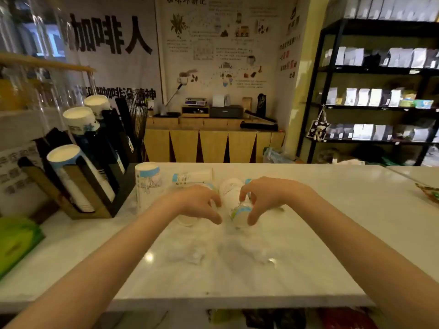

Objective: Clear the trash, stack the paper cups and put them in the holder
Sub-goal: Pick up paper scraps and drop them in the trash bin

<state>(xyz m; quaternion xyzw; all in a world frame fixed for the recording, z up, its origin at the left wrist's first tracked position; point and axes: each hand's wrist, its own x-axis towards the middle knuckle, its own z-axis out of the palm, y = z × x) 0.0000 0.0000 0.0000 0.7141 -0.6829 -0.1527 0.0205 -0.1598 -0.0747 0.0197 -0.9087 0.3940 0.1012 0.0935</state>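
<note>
Over counter [308, 233], both hands curled, cups [240, 213]

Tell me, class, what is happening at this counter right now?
A person is reaching both hands over a white counter towards loose paper cups. The right hand curls around a cup lying on its side, and the left hand reaches for another beside it. One cup stands upside down near the black holder, which already carries stacks of cups. Crumpled clear wrappers lie nearer the person, not yet cleared.
</note>
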